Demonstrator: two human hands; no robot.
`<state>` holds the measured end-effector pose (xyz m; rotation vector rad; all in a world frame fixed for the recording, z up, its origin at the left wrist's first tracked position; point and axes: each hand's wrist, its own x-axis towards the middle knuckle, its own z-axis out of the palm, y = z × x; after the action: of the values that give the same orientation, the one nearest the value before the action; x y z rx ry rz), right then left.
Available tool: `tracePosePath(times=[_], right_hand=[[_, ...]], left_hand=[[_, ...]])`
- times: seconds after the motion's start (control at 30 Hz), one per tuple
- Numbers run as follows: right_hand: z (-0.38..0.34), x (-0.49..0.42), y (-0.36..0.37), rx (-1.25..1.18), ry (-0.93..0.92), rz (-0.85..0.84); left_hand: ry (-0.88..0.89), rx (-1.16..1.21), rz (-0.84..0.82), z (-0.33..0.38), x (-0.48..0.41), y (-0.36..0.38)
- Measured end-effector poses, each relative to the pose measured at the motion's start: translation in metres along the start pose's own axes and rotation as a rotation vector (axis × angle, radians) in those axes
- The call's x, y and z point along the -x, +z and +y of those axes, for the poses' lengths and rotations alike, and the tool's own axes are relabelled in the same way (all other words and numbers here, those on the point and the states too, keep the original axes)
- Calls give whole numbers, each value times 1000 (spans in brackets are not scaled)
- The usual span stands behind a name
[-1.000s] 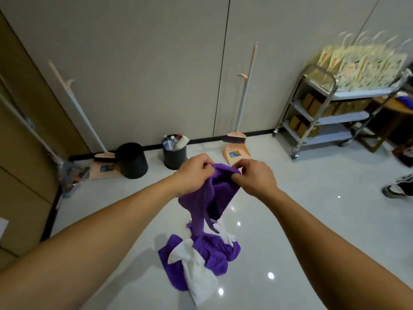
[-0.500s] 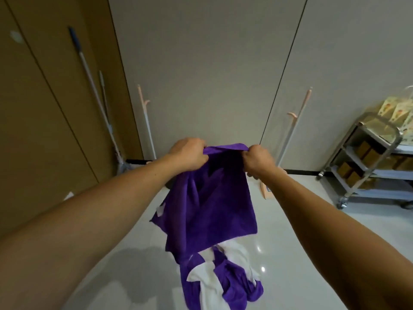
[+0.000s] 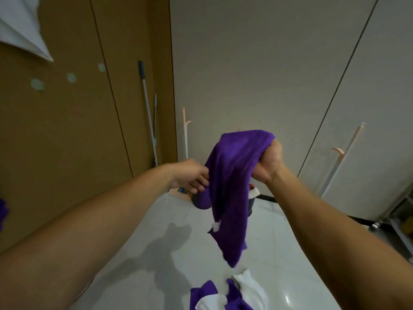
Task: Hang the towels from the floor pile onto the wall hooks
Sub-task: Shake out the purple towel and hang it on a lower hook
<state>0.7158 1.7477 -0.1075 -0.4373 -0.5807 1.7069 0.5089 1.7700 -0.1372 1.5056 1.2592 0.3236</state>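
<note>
Floor pile [image 3: 225, 294]: purple and white towels lie crumpled on the tile just below you, so there are more to hang.
Purple towel [image 3: 230, 186]: you hold it in the air above the pile, clear of the floor.
Its axis: the long axis runs nearly vertical. The bunched top edge is at your fist, and the free end points down toward the pile, tilted slightly left.
Right hand [image 3: 267, 159]: your fingers are closed round the gathered top edge and carry the whole weight, which is why the cloth drapes in one narrow fall.
Left hand [image 3: 192, 177]: your curled fingertips meet the towel's left edge. I cannot tell whether they pinch it or only touch it. It looks placed to spread the edge for hanging.
Wall hooks [image 3: 71, 77]: pale round knobs on the brown panel, up to your left and well apart from the towel.
White towel [image 3: 20, 25]: it already hangs at the upper left of that panel.
Mop handle [image 3: 147, 108]: it leans in the far corner.
</note>
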Motion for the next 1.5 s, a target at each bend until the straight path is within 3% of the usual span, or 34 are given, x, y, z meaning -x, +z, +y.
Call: tracePosePath(times=[0.07, 0.1, 0.27, 0.4, 0.53, 0.63, 0.77, 0.9, 1.03, 1.23, 1.4, 1.5], right_hand=[[-5, -4, 5, -6, -5, -48], [-7, -6, 8, -6, -16, -64], [-12, -17, 19, -4, -68, -103], [-12, -22, 28, 1, -60, -128], [-17, -26, 29, 65, -5, -85], [-25, -29, 17, 209, 95, 40], [-30, -26, -17, 454, 190, 271], [-15, -29, -32, 395, 217, 331], [-10, -43, -34, 254, 123, 430], [5, -50, -35, 915, 112, 344], [24, -59, -39, 1263, 34, 329], [38, -65, -34, 1414, 51, 297]], left_hand=[[-90, 17, 166, -14, -5, -10], [-155, 71, 159, -19, -5, -13], [-369, 249, -181, -40, -8, -11], [-289, 534, -140, -48, -8, 0], [-103, 764, 27, -47, -1, 0], [-94, 813, 182, -40, 17, -17], [-237, 451, 611, -42, 53, -47], [-182, 367, 833, -47, 67, -63], [-150, 553, 950, -54, 75, -74], [-147, 681, 881, -70, 93, -72], [-248, 653, 836, -85, 111, -70], [-348, 493, 901, -104, 122, -76]])
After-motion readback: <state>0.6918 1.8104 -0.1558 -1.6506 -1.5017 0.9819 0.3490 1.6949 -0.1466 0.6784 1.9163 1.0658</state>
